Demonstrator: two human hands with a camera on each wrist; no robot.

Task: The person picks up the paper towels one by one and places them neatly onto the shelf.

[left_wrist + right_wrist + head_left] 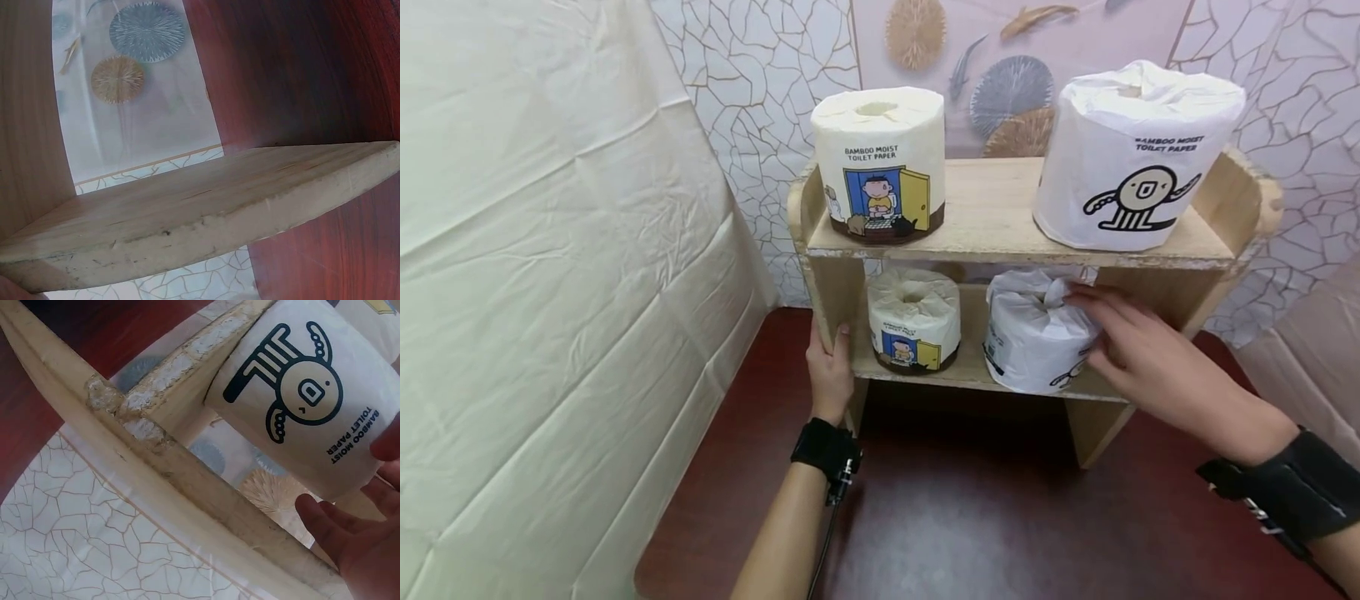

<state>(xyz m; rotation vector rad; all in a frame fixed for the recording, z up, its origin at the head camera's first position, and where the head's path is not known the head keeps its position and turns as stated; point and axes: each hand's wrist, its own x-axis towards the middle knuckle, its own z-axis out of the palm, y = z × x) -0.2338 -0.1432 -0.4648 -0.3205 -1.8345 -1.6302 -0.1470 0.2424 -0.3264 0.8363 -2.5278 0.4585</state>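
Observation:
A wooden shelf [992, 254] with two tiers stands before me. My left hand [829, 375] grips the front edge of its left side panel [187, 231], thumb on the inner side. My right hand [1138, 358] is at a white-wrapped toilet roll [1037, 346] on the lower tier, fingertips at its upper right edge. The right wrist view shows this roll [306, 387] with a black cartoon print, and the thumb of my right hand [362, 544] stretched out beside its top end. A cream toilet roll [913, 321] stands left of it on the same tier.
On the upper tier stand another cream toilet roll [880, 162] at the left and a larger-looking white one [1138, 158] at the right. The shelf rests on a dark red table [955, 517]. A pale cloth [572, 300] hangs along the left, a patterned backdrop [752, 92] behind.

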